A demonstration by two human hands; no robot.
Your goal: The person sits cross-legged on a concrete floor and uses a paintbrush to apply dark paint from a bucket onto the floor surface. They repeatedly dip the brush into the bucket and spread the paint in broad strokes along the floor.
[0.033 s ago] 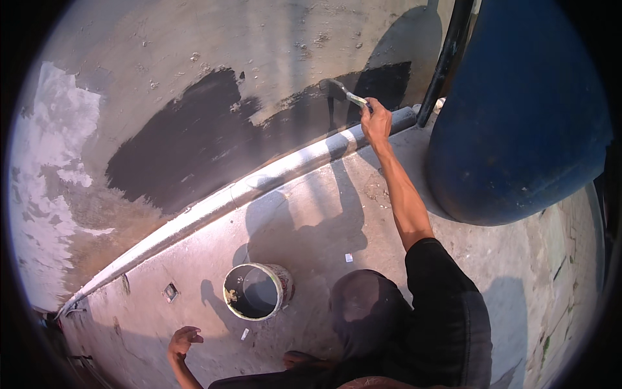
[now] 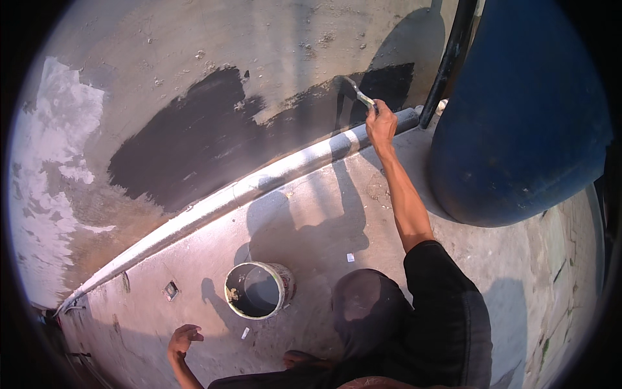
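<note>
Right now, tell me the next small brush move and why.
Perhaps stroke the brush leftward along the ragged upper edge of the dark coating: the right hand holds it by that edge, and bare wall shows just above.

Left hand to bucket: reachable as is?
Probably yes. The left hand looks empty, the bucket stands ahead and to its right, and nothing upright shows between them; how high the hand hangs is hard to tell.

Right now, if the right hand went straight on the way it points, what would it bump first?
Probably the wall, near the right end of its dark patch. The brush in the right hand leads the way; I can't tell whether its tip touches already.
</note>
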